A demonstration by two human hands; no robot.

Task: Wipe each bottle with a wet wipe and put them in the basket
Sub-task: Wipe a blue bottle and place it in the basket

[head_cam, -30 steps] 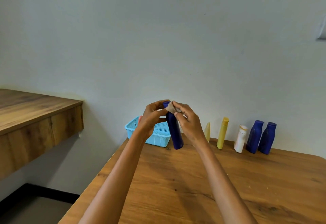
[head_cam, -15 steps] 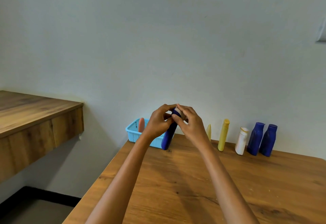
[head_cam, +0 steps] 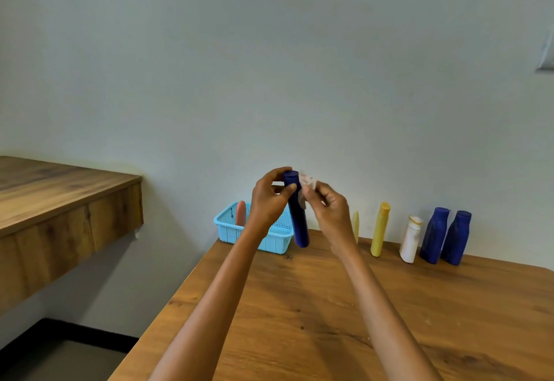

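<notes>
1. Hands first: I see my left hand (head_cam: 268,202) curled round the dark blue bottle (head_cam: 296,209), held upright above the surface (head_cam: 344,305).
2. Right hand (head_cam: 329,212) pinches a half-hidden wet wipe (head_cam: 307,184) against it.
3. Five bottles line the wall; one orange bottle (head_cam: 240,212) stands in the blue basket (head_cam: 254,235).

Even, soft daylight on my feed, fairly bright, no hard glare. I see a faint sheen on the bench (head_cam: 389,305) top. Arms throw soft shadows on the wood below them; the wall-mounted shelf (head_cam: 60,201) shades the wall beneath it. Wide-angle bend shows at the edges, the shelf line slants. The wet wipe (head_cam: 307,184) is motion-blurred, hands slightly soft. The bottles along the wall read sharp enough.
</notes>
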